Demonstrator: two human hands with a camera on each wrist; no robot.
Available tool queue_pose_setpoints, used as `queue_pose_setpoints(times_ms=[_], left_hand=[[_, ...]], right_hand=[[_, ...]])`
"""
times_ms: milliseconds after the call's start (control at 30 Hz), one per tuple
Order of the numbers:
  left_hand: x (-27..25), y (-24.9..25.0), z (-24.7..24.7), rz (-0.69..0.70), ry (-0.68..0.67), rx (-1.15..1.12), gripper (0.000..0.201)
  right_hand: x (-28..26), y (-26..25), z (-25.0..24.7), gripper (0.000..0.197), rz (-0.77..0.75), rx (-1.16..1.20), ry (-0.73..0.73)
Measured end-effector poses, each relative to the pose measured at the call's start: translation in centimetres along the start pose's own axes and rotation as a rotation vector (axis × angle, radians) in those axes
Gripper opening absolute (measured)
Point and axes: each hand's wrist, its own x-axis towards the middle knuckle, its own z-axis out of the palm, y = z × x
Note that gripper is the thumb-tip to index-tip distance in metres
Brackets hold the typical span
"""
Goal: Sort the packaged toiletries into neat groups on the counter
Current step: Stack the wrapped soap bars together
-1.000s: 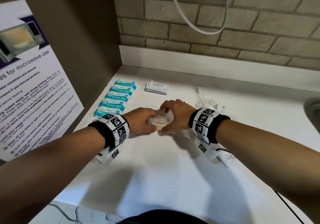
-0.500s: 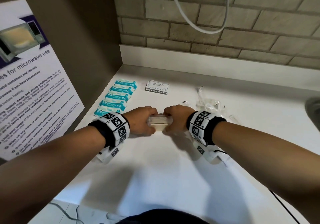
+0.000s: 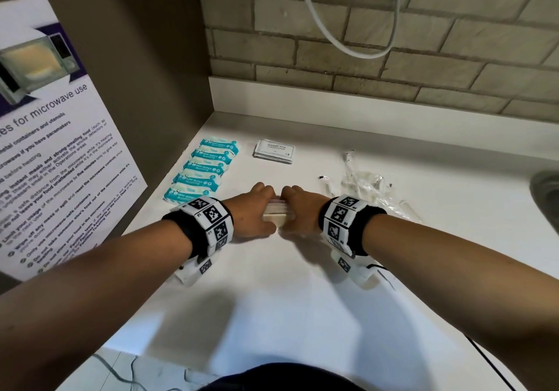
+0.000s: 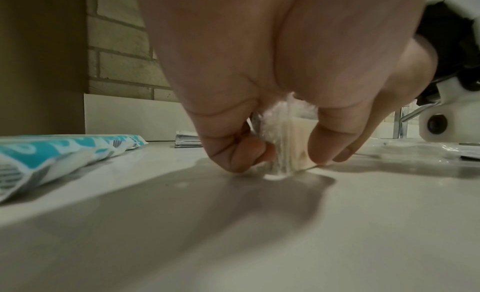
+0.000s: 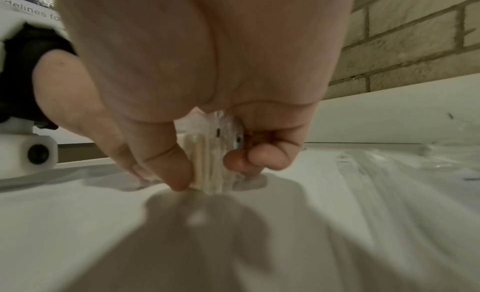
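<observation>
Head view: I've got both hands low on the white counter (image 3: 302, 315), left hand (image 3: 249, 213) and right hand (image 3: 299, 209) closed in from either side on a small stack of clear-wrapped cream packets (image 3: 276, 213), standing on edge on the counter, centre of the work area. Row of teal wipe packs (image 3: 202, 171) lined up far left by the cabinet side, shampoo sachets (image 3: 274, 151) stacked behind, loose pile of clear-wrapped items (image 3: 367, 186) right of my right wrist. Sink edge (image 3: 544, 200) far right.

Left wrist view: thumb and curled fingers (image 4: 231, 153) pinch one end of the packets (image 4: 283, 142); the bottom edge touches the counter. Grip is tight, no gap visible. Wipe packs (image 4: 52, 155) lie just to the side.

Right wrist view: thumb (image 5: 166, 163) on one face, curled fingers (image 5: 259, 155) on the other, clamped around the same packets (image 5: 207, 163). They look like thin sticks in film, cannot tell the product. Clear wrappers (image 5: 389, 163) smeared by blur on the right.

Risk, my read: slick film plus thin packets on edge means the stack may fan out or topple when I let go, if both hands release unevenly. Squeezing too hard could buckle the middle packets. My right wrist sits near the clear pile, so pulling back carelessly could scatter it.
</observation>
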Motion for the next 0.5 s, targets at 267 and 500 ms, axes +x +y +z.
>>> queue_pose_setpoints(times_ms=[267,500], left_hand=[[0.0,-0.5,-0.3,0.010,-0.024,-0.092,0.040],[0.5,-1.4,-2.3,-0.021,0.028,-0.178,0.066]], right_hand=[[-0.1,0.2,-0.5,0.040,-0.022,0.050,-0.021],[0.7,0.9,-2.7,0.037,0.014,0.133,-0.041]])
